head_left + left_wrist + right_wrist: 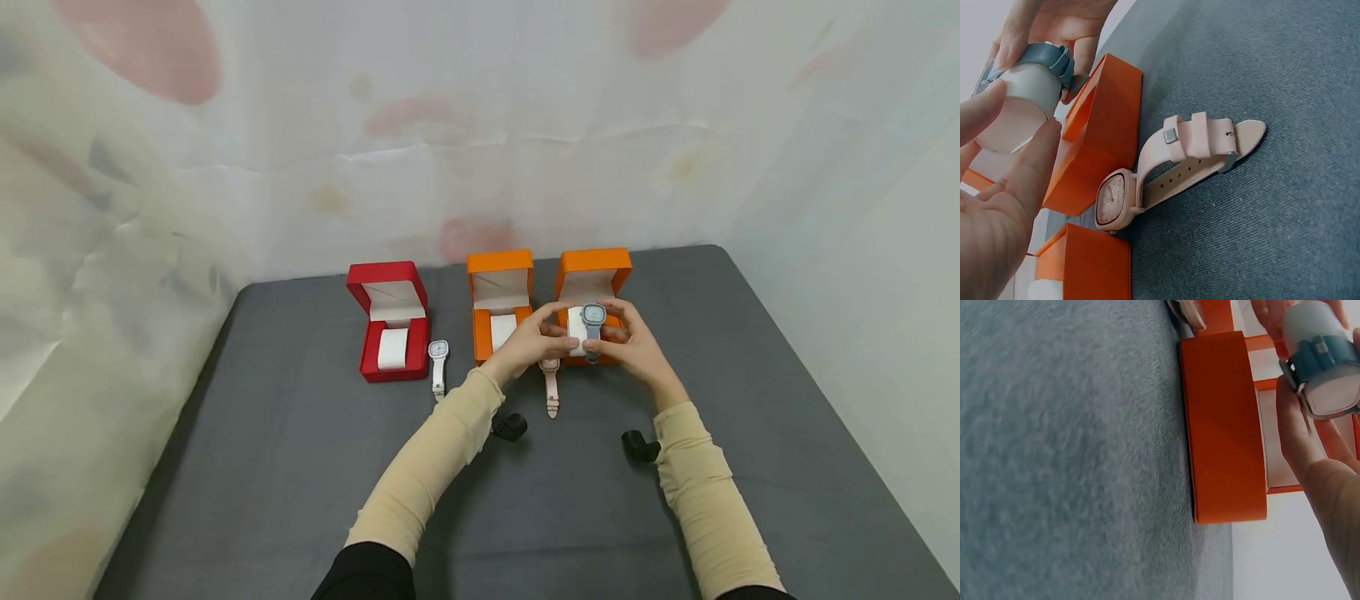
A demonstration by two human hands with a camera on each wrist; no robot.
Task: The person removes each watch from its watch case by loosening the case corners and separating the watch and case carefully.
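Note:
Both hands hold a white cushion (pixel 577 331) with a blue-grey watch (pixel 593 319) strapped round it, just above the right orange box (pixel 594 273), which stands open. My left hand (pixel 534 340) grips the cushion's left end (pixel 1019 106) with thumb and fingers. My right hand (pixel 636 346) pinches the other end (pixel 1325 356) by the blue strap (pixel 1322 359). A pink watch (pixel 551 387) lies buckled on the table below the hands (pixel 1172 165).
An open middle orange box (pixel 498 304) and an open red box (pixel 390 321) each hold a white cushion. A white watch (pixel 438 362) lies right of the red box. The dark grey table (pixel 300 467) ends at a draped wall behind.

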